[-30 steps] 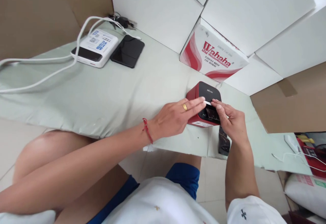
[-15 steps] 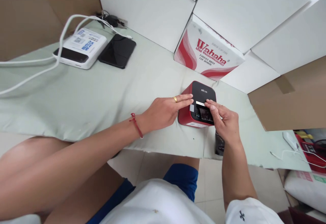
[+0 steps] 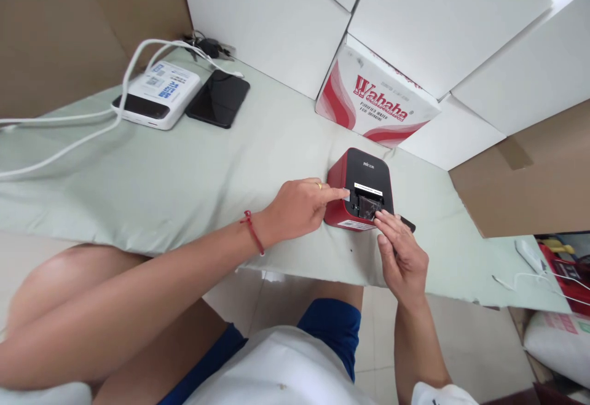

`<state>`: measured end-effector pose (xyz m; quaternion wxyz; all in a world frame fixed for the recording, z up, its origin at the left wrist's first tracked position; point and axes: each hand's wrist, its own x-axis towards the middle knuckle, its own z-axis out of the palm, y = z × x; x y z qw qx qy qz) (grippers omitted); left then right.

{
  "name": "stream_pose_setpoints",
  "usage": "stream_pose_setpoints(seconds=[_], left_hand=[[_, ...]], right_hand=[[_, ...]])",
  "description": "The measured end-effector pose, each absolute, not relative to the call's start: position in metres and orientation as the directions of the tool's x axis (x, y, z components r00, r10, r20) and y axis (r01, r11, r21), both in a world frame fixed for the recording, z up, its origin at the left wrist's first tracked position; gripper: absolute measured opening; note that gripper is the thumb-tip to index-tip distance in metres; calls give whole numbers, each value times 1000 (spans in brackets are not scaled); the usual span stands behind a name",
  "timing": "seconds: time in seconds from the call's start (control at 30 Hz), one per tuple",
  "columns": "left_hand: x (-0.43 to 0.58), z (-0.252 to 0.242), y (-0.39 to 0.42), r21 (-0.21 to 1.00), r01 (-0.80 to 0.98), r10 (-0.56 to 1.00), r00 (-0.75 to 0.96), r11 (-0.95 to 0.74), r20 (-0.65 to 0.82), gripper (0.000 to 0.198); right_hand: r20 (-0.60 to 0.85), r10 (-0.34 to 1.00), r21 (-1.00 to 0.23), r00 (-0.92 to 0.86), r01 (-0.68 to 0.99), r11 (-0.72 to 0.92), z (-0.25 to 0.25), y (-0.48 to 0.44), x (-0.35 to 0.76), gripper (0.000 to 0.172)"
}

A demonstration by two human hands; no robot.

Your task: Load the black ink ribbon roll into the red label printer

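A small red printer with a black top (image 3: pixel 369 168) stands on the pale green cloth-covered table (image 3: pixel 184 177). A white label strip (image 3: pixel 367 188) shows at its front slot. My left hand (image 3: pixel 295 208) has its index finger stretched onto the printer's front left corner, with the other fingers curled and holding nothing. My right hand (image 3: pixel 403 257) lies just in front of the printer, its fingers straight and the tips touching the black front opening. A black object (image 3: pixel 408 225) sticks out on the table from behind those fingers, mostly hidden.
A red and white Wahaha carton (image 3: pixel 378 101) and white boxes stand behind the printer. At the far left lie a white device (image 3: pixel 157 94) with white cables (image 3: pixel 69 147) and a black phone (image 3: pixel 219 98). Brown cardboard (image 3: pixel 530 171) lies to the right.
My right hand has pulled back from the printer's top to its front edge. My left hand drew back too, and only its index finger now touches the corner. The label strip is now uncovered.
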<state>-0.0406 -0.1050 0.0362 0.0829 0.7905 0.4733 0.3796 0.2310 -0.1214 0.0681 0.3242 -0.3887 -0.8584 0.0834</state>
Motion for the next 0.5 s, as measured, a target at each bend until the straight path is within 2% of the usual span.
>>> stream_pose_setpoints(seconds=[0.13, 0.23, 0.33, 0.43, 0.5], left_hand=[[-39, 36, -101, 581, 643, 847, 221, -499, 483, 51], [-41, 34, -100, 562, 668, 854, 231, -488, 466, 52], [-41, 33, -100, 549, 681, 856, 241, -484, 457, 55], [-40, 35, -101, 556, 677, 859, 242, -483, 452, 56], [-39, 37, -102, 560, 676, 862, 240, -479, 447, 57]], right_hand=[[490, 721, -406, -489, 604, 686, 70, -118, 229, 41], [477, 714, -399, -512, 598, 695, 75, -118, 230, 41], [458, 710, -393, -536, 594, 702, 88, -114, 231, 33], [378, 774, -429, -508, 645, 633, 107, -96, 228, 20], [315, 844, -458, -435, 709, 536, 118, -75, 220, 22]])
